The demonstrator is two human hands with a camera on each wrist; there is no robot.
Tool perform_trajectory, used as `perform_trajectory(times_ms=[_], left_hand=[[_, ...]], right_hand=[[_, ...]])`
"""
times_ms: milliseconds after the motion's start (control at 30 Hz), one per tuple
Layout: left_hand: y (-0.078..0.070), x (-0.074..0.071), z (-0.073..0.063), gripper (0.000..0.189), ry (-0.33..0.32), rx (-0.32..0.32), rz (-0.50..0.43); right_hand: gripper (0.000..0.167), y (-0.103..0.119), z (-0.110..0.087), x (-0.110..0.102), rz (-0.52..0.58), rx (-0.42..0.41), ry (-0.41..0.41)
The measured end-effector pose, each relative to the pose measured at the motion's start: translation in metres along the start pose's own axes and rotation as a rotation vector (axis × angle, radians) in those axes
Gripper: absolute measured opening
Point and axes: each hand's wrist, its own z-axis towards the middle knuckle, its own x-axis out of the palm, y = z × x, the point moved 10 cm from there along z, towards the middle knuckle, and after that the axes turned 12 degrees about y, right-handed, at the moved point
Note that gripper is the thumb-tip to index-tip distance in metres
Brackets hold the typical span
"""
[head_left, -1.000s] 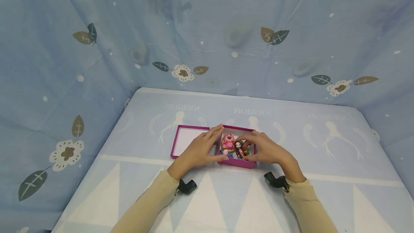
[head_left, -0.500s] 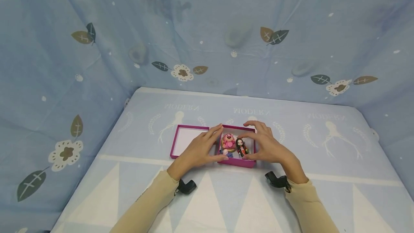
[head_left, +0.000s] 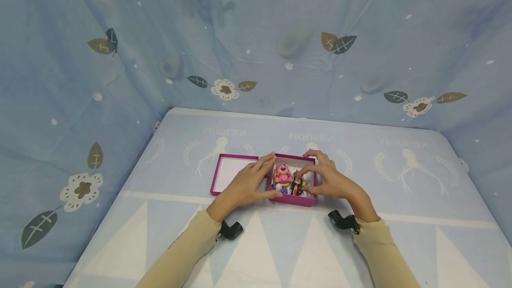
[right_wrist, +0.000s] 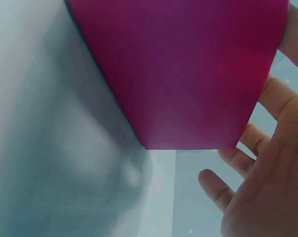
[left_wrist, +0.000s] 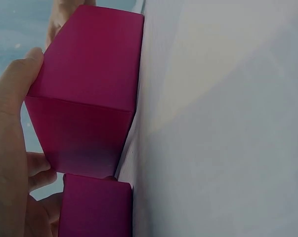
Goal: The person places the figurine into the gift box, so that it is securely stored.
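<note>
An open magenta box point(head_left: 294, 199) stands on the table with several small figurines in it. My left hand point(head_left: 247, 183) grips the box's left side, its thumb at the near edge and fingers toward the far corner. Inside at the left sits a pink bear figurine point(head_left: 282, 176), with a small blue-and-white piece point(head_left: 281, 188) before it. My right hand point(head_left: 330, 179) reaches over the right wall and pinches a dark-haired doll figurine point(head_left: 297, 186) between thumb and index finger; its other fingers are spread beyond the box. In the right wrist view the box wall point(right_wrist: 188, 74) hides the figurines.
The magenta-rimmed lid point(head_left: 232, 171) lies with its white inside up, left of the box and partly behind my left hand. A patterned cloth point(head_left: 256, 252) covers the table. Blue fabric point(head_left: 260, 34) hangs behind it.
My right thumb and index finger first parted around the doll figurine, then closed on it again. The doll figurine has shifted and turned slightly inside the box. My left hand has stayed put.
</note>
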Motion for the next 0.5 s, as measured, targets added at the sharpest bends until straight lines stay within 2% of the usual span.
perform_trajectory(times_ms=[233,500], left_hand=[[0.002,0.002,0.000,0.098,0.009,-0.017,-0.009],[0.002,0.001,0.000,0.098,0.005,-0.002,-0.006]], right_hand=[[0.031,-0.001,0.004,0.008,-0.015,0.021,0.042],[0.035,0.003,0.005,0.015,-0.028,0.049,0.071]])
